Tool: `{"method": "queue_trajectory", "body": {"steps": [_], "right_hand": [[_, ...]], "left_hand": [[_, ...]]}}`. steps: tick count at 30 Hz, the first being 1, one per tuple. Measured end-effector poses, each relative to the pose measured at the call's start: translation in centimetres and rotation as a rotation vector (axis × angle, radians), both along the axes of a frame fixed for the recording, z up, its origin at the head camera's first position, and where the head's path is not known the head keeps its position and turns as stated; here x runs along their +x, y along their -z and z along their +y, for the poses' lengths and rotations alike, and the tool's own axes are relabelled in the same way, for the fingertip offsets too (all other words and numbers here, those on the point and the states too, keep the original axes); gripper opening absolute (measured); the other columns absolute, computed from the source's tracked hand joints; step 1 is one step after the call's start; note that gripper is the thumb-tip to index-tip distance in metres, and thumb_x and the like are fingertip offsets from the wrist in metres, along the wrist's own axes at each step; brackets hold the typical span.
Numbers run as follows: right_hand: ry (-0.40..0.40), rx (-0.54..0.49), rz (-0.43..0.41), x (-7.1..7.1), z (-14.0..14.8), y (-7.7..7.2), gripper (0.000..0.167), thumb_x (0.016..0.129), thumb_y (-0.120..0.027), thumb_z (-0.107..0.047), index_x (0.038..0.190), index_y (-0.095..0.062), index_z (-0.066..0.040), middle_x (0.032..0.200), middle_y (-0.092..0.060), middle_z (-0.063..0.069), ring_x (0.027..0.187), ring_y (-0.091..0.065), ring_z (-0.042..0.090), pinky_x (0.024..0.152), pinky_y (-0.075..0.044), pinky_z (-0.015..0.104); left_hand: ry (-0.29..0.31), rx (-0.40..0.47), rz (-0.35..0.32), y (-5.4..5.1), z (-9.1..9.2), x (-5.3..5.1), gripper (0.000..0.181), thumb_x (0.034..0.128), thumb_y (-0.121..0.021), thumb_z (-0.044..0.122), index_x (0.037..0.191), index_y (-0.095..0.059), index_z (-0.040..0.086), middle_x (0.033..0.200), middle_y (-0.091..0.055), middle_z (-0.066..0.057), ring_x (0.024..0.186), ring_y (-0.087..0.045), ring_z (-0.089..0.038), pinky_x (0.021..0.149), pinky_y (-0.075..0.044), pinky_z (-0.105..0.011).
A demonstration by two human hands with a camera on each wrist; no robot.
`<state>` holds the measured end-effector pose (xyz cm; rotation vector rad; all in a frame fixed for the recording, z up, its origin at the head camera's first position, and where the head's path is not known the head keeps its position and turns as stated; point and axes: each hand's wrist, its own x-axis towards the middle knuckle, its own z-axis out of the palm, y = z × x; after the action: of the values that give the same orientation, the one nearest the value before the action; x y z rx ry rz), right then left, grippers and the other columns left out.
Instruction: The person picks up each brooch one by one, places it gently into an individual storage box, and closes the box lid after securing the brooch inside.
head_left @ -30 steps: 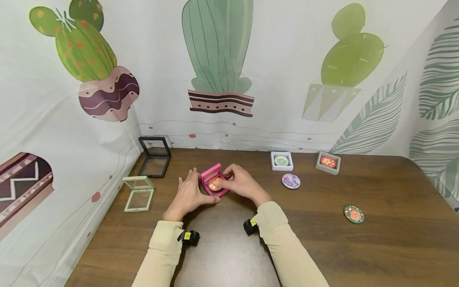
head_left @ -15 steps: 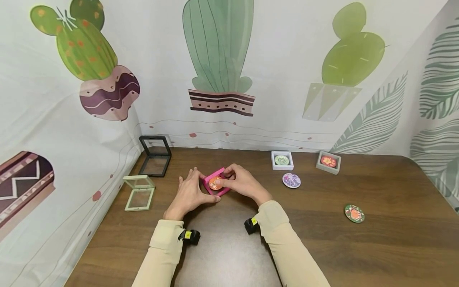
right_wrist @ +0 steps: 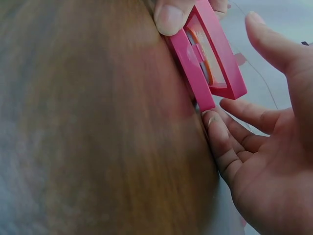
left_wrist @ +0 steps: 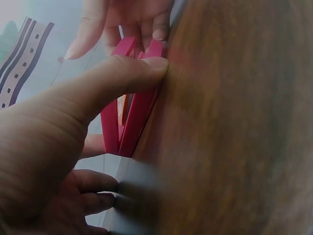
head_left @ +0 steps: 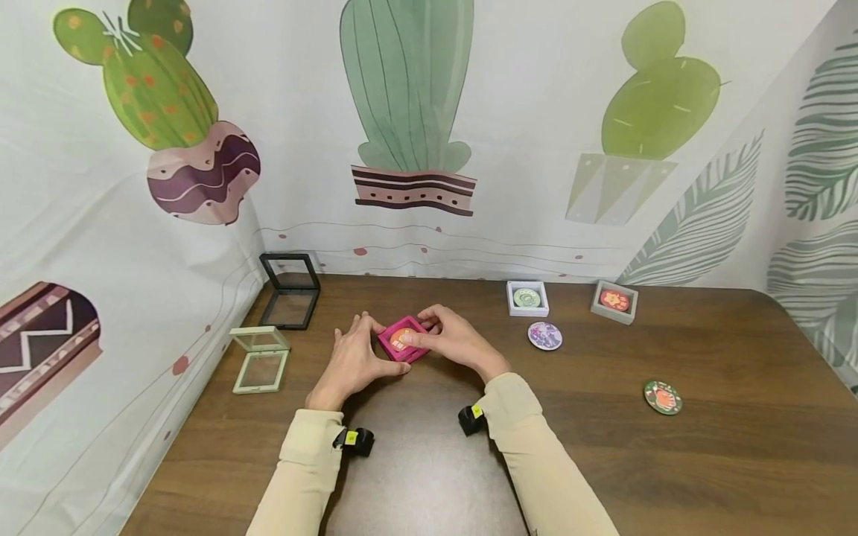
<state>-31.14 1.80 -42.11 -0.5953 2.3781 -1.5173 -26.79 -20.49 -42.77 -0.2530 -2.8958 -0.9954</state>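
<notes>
A pink display case with a clear window and an orange round badge inside lies between my hands. Both wrist views show its lid still slightly ajar over the base. My left hand holds the case, thumb on the near side and a finger at its far left side. My right hand is at the right side; in the right wrist view its fingers touch the base's corner, while the thumb is held apart from the case.
An open black case and an open light green case stand at the left. A white case and a grey case, each with a badge, lie at the back right. A purple badge and a green badge lie loose.
The pink case's lid has swung down from raised to nearly closed over the badge. Both hands have stayed almost in place around the case.
</notes>
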Motion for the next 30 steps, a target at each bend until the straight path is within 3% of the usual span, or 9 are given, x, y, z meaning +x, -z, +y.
{"method": "queue_trajectory", "body": {"steps": [7, 15, 23, 30], "right_hand": [[-0.043, 0.011, 0.035, -0.2, 0.1, 0.2, 0.065, 0.090, -0.087, -0.023, 0.142, -0.057, 0.003, 0.120, -0.065, 0.013, 0.102, -0.063, 0.023, 0.090, -0.055, 0.034], [-0.119, 0.117, 0.069, -0.6, 0.2, 0.4, 0.085, 0.083, -0.095, -0.025, 0.153, -0.052, -0.001, 0.130, -0.057, 0.011, 0.115, -0.059, 0.021, 0.100, -0.053, 0.035], [-0.201, 0.118, 0.042, -1.2, 0.8, 0.2, 0.083, 0.087, -0.092, -0.022, 0.155, -0.050, 0.000, 0.131, -0.056, 0.013, 0.116, -0.059, 0.023, 0.101, -0.052, 0.035], [-0.200, 0.105, 0.038, -1.4, 0.9, 0.1, 0.074, 0.087, -0.091, -0.020, 0.149, -0.056, -0.002, 0.128, -0.057, 0.012, 0.114, -0.061, 0.023, 0.100, -0.053, 0.035]], "left_hand": [[0.008, 0.002, -0.015, -0.1, -0.1, 0.0, 0.070, 0.0717, -0.100, 0.037, 0.115, -0.054, 0.006, 0.154, -0.048, -0.035, 0.153, -0.025, -0.054, 0.118, -0.005, -0.080], [0.019, -0.014, -0.025, 0.0, -0.3, 0.1, 0.071, 0.0714, -0.100, 0.036, 0.119, -0.058, 0.005, 0.159, -0.040, -0.036, 0.154, -0.023, -0.053, 0.117, -0.008, -0.081], [0.037, 0.007, -0.044, 0.0, -0.4, 0.3, 0.072, 0.0718, -0.101, 0.035, 0.123, -0.058, 0.007, 0.163, -0.032, -0.036, 0.156, -0.021, -0.050, 0.119, -0.004, -0.078], [0.036, 0.007, -0.050, -0.2, -0.5, 0.3, 0.073, 0.0706, -0.101, 0.037, 0.123, -0.059, 0.007, 0.163, -0.032, -0.036, 0.156, -0.020, -0.050, 0.119, -0.004, -0.078]]}}
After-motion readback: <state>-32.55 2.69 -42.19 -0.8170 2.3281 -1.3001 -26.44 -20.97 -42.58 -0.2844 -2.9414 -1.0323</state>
